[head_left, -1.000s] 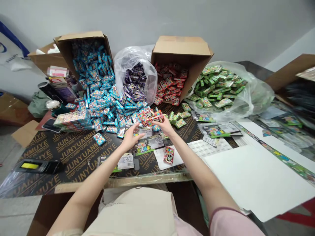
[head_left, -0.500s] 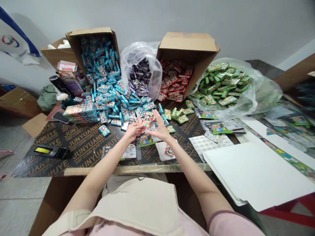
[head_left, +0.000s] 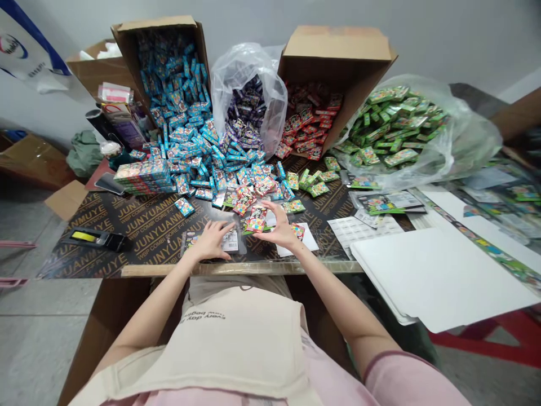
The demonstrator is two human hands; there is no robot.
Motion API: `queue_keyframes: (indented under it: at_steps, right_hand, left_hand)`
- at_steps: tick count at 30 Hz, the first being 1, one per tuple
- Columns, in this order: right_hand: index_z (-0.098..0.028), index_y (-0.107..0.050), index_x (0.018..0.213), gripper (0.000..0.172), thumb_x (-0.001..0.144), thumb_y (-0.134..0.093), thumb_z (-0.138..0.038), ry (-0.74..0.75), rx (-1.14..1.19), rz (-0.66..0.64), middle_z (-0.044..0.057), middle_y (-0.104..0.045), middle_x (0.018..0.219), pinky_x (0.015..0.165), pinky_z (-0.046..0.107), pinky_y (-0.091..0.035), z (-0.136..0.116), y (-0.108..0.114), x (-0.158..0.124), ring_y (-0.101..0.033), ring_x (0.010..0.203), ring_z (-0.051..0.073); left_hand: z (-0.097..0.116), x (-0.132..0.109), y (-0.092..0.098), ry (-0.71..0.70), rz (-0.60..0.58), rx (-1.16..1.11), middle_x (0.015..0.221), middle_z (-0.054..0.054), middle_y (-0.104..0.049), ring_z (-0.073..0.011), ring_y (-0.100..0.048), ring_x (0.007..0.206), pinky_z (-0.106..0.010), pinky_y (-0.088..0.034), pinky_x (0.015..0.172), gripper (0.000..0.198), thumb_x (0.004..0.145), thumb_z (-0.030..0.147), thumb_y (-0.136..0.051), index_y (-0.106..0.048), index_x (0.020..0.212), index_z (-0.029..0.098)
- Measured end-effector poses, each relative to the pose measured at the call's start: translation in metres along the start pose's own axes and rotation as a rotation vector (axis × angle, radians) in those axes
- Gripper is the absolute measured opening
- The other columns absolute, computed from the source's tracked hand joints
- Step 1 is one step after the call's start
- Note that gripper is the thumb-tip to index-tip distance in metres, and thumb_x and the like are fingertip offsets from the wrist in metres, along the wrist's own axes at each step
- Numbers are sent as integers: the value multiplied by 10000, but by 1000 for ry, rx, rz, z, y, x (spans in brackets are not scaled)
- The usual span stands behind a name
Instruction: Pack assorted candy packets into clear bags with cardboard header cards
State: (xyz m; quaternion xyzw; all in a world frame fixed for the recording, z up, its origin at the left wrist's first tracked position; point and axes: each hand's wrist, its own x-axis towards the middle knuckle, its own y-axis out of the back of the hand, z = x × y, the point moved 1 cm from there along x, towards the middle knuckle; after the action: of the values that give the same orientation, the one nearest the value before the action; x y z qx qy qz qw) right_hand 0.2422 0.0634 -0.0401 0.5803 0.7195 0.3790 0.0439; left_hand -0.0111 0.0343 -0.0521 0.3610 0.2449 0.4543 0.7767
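My right hand (head_left: 281,228) has thumb and fingers around a small red printed box (head_left: 256,219), just above the table's front middle. Another red box (head_left: 244,201) lies beyond it. My left hand (head_left: 212,241) rests with fingers spread on a clear plastic packet (head_left: 230,242) that has a printed card with a barcode inside. Beneath my right hand is a white paper piece (head_left: 310,239) with a red box (head_left: 298,230) on it. Loose blue boxes (head_left: 220,179) are heaped just behind both hands.
A carton of blue boxes (head_left: 198,39), a clear bag of purple boxes (head_left: 276,110) and a carton of red boxes (head_left: 338,42) line the back. Right of them sits a bag of green boxes (head_left: 469,138). White sheets (head_left: 439,276) lie right; a tape dispenser (head_left: 95,238) lies left.
My left hand has let go of the red boxes and moved left and down onto the plastic packet. My right hand now has one red box. The camera view has shifted slightly.
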Motion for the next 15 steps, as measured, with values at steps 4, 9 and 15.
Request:
queue_keyframes:
  at_steps: [4, 9, 15]
  right_hand:
    - [-281, -424, 1364, 839, 622, -785, -433, 23, -180, -146, 98, -547, 1345, 1092, 550, -199, 7, -15, -18, -424, 1302, 358]
    - [-303, -333, 1428, 938, 627, -789, -476, 35, -151, -236, 111, -499, 1408, 1107, 555, -142, -1, -25, -33, -387, 1350, 349]
    - [-309, -152, 1499, 1063, 659, -764, -530, 48, -8, -369, 126, -406, 1482, 1130, 556, -137, -5, -28, -32, -323, 1404, 325]
  left_hand:
    - [-12, -16, -11, -4, -52, 162, 1310, -141, -503, -302, -458, 1223, -477, -291, 1087, 1032, 612, 301, -778, -245, 1489, 191]
    - [-7, -19, -7, -56, 78, 35, 1295, -129, -509, -291, -477, 1197, -436, -345, 1060, 1107, 637, 283, -760, -97, 1518, 185]
    - [-2, -21, -5, -85, 71, -82, 1325, -106, -506, -286, -483, 1221, -443, -353, 1070, 1150, 624, 286, -783, -66, 1521, 231]
